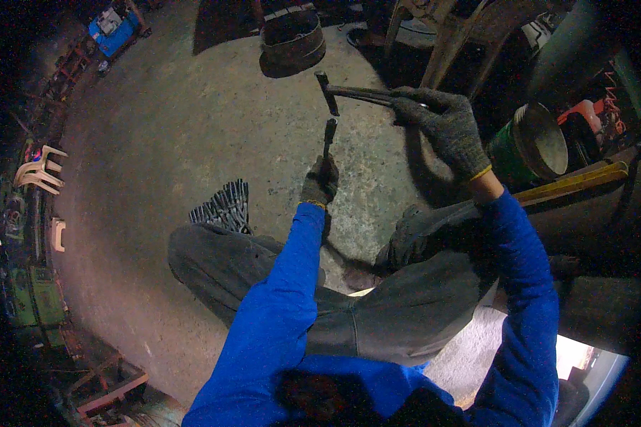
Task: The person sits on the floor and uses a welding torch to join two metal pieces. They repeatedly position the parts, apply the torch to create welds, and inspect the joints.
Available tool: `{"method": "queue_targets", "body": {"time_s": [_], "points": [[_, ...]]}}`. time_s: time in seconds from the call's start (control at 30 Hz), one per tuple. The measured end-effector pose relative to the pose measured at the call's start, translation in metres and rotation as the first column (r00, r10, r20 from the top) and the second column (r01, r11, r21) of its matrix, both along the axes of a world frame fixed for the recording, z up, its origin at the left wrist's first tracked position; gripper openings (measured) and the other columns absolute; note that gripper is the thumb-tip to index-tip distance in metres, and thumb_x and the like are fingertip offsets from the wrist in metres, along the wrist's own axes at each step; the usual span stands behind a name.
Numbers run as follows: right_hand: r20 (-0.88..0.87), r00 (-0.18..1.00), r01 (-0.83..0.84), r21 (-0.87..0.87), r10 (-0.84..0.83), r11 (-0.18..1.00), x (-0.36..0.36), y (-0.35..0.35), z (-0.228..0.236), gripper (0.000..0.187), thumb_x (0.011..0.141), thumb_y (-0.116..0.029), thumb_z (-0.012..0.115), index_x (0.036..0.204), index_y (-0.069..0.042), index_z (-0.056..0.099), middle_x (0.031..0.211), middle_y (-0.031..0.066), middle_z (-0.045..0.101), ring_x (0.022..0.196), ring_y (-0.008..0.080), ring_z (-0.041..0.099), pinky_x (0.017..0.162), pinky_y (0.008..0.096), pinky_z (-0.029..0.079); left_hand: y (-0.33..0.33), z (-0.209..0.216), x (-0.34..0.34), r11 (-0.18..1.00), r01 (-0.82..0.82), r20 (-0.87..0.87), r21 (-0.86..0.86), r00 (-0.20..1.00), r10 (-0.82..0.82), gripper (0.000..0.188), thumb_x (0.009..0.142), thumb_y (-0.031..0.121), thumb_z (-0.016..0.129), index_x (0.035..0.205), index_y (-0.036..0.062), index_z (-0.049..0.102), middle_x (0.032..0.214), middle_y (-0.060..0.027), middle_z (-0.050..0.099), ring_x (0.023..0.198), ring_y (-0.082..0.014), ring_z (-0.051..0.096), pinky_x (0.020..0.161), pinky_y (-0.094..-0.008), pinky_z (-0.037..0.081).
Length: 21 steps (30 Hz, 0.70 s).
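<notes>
My right hand (445,127), in a dark knit glove with a yellow cuff edge, is closed round the handle of a hammer (360,94). The dark hammer head hangs just above the tip of a short dark metal bar (330,134); from this angle I cannot tell whether they touch. Gloved too, my left hand (320,181) grips the bar's lower end, so that part is hidden. Beside my left knee, a pile of similar short metal bars (224,206) lies on the concrete floor.
A round metal tub (293,44) stands ahead. To the right are a chair's legs (445,53), a green bucket (530,146) and a yellow bar (573,181). Pale plastic chairs (43,171) and a blue machine (114,32) line the left side.
</notes>
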State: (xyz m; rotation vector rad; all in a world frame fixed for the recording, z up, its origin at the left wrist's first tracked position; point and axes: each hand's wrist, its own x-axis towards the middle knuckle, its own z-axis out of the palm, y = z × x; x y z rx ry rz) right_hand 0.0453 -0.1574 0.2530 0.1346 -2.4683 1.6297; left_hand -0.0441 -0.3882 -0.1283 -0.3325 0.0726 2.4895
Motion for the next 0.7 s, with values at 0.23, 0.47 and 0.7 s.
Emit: {"method": "queue_targets", "body": {"time_s": [0.23, 0.47, 0.7], "points": [[-0.028, 0.999, 0.043, -0.003, -0.043, 0.999, -0.001, 0.004, -0.001, 0.027, 0.087, -0.014, 0.070, 0.111, 0.000, 0.070, 0.093, 0.0074, 0.073, 0.081, 0.0119, 0.067, 0.073, 0.0277, 0.055, 0.013, 0.017, 0.003, 0.993, -0.108, 0.191, -0.044, 0.975, 0.114, 0.028, 0.094, 0.022, 0.064, 0.109, -0.0010, 0.061, 0.092, -0.0120, 0.067, 0.076, -0.0219, 0.066, 0.061, -0.0311, 0.058], [0.024, 1.000, -0.006, -0.059, 0.008, 0.998, -0.001, -0.003, -0.003, 0.030, 0.089, -0.016, 0.070, 0.113, 0.002, 0.069, 0.096, 0.0079, 0.073, 0.084, 0.0111, 0.066, 0.078, 0.0265, 0.053, 0.009, 0.027, 0.008, 0.995, -0.080, 0.168, -0.054, 0.982, 0.088, 0.030, 0.095, 0.024, 0.063, 0.110, -0.0008, 0.059, 0.092, -0.0099, 0.063, 0.072, -0.0187, 0.060, 0.062, -0.0285, 0.056], [0.124, 0.990, -0.058, -0.063, 0.065, 0.996, -0.009, 0.003, -0.008, 0.031, 0.089, -0.020, 0.070, 0.109, 0.003, 0.070, 0.092, 0.0064, 0.072, 0.078, 0.0129, 0.066, 0.070, 0.0275, 0.055, 0.004, 0.016, 0.005, 0.993, -0.072, 0.070, -0.089, 0.994, 0.078, 0.028, 0.095, 0.026, 0.063, 0.110, 0.0018, 0.060, 0.093, -0.0078, 0.064, 0.073, -0.0187, 0.061, 0.064, -0.0292, 0.056]]}}
